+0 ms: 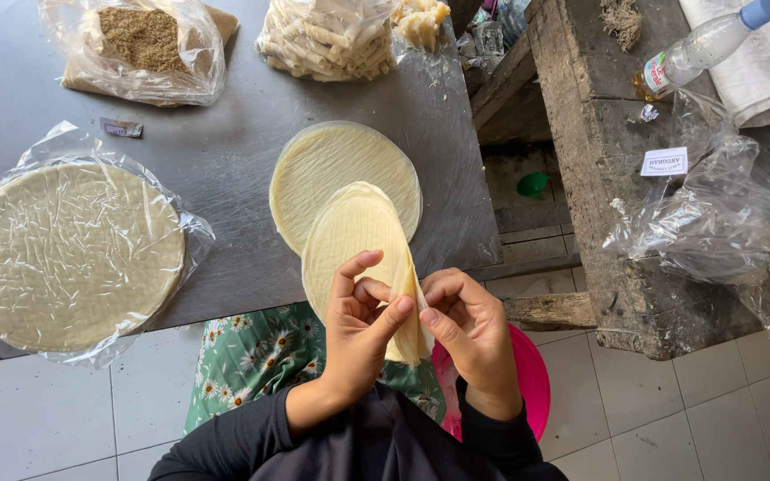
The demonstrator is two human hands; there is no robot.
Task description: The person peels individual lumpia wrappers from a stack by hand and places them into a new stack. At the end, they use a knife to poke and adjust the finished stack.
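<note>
Both hands work at one thin, pale round wrapper (356, 240) lifted off the steel table (216, 160): the left hand (358, 325) pinches its lower edge between thumb and forefinger, and the right hand (470, 334) is closed on the same edge just beside it, fingertips nearly meeting, as if to peel or separate a sheet where layers cling together. Its upper part leans over a second round wrapper (327, 165) lying flat on the table, probably so that the sheet stays supported rather than tearing under its own weight. To the left, well apart, a thick stack of wrappers (64, 254) sits in a clear plastic bag, likely to keep them from drying. At the far edge of the table are a bag of brownish crumbly filling (140, 40) and a bag of pale rolled sticks (331, 36). A pink bowl (532, 374) shows below the hands, near the person's lap, and a plastic bottle (706, 40) lies on the rough wooden bench (599, 178) to the right
</note>
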